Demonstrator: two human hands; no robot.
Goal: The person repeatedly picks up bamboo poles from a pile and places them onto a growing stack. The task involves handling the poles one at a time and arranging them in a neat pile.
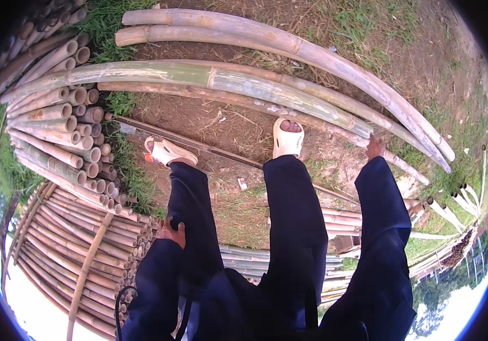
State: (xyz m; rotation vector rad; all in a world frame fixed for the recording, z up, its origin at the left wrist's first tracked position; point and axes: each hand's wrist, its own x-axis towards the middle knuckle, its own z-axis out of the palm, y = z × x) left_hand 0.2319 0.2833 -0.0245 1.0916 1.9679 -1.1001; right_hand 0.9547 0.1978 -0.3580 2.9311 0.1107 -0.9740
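Note:
A long green-and-tan bamboo pole [238, 81] crosses in front of me, its left part lying over a stack of cut bamboo. My right hand [376, 148] is at its right end, with fingers against the pole and partly hidden; the grip looks closed there. Low on the left, my left hand [171, 233] rests against my bent left leg, beside the stack, and holds nothing I can see. Its fingers look loosely apart. Two brown poles [335, 105] lie along the green one, one on the far side and one nearer my feet.
Two thick tan poles [289, 42] lie farther out on the dirt. Stacked bamboo [56, 122] rises at left, with a larger pile [79, 238] behind it. A thin dark strip [198, 145] crosses between my cream clogs [288, 139]. More poles [346, 221] lie at lower right.

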